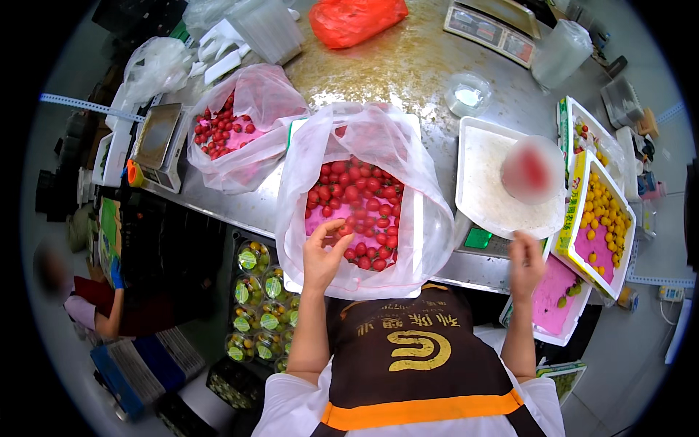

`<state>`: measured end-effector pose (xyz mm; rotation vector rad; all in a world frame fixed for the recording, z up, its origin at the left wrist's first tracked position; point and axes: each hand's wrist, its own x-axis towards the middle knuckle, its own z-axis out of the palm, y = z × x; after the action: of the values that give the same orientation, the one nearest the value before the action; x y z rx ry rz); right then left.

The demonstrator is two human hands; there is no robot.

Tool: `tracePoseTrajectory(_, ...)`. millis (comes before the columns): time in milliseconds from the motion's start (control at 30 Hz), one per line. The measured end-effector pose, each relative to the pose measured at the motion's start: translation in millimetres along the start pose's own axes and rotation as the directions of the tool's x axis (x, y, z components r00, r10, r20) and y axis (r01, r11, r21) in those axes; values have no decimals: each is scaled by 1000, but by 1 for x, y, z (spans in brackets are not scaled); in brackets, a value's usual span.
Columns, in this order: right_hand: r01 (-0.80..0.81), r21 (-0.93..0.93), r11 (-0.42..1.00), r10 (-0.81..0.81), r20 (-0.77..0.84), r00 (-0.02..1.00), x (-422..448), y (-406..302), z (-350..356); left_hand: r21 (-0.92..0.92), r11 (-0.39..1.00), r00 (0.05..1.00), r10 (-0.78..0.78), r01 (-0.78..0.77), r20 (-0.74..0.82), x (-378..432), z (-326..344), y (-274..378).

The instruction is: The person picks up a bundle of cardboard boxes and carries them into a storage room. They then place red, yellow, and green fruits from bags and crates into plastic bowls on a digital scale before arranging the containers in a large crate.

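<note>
In the head view, my left hand [321, 261] is over the front of a white mesh bag [431, 218] full of red cherry tomatoes [377, 188]. Its thumb and forefinger close around one cherry tomato [345, 230]. The open bag sits over a white box with a pink lining. My right hand [526, 261] is at the front rim of a white tray [483, 164], fingers bent and slightly blurred; whether it grips anything is unclear. The tray rests on a scale with a green display [478, 238]. A round, blurred container with red contents [532, 169] stands in it.
Another mesh bag of tomatoes [246, 98] lies left, beside a scale [158, 136]. Right are boxes of yellow tomatoes [600, 218] and a few green ones [570, 292]. Clear bowls [468, 94] and a red plastic bag [357, 22] stand behind. Packed cups [267, 322] sit below; a person [98, 306] works left.
</note>
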<state>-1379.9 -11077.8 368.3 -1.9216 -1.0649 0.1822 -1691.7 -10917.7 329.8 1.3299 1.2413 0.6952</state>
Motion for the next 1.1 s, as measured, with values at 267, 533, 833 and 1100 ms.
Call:
tracePoseTrajectory(267,-218,63,974,137,603,786,-80,-16,84,859,427,788,614,-284,-45,-3,-36,-14)
tracePoseTrajectory(533,-157,13,987,112,645,756,-77,-28,114,833,550,937,262,53,-233,-4,-85,-63)
tracePoseTrajectory(833,-37,-132,991,111,618,778,-69,-13,134,706,700,895,377,-107,-238,26,-87,-78)
tracePoseTrajectory(1100,-155,147,977,-2,729,684,-60,5,108,569,822,816,348,-30,-461,4,-56,-6)
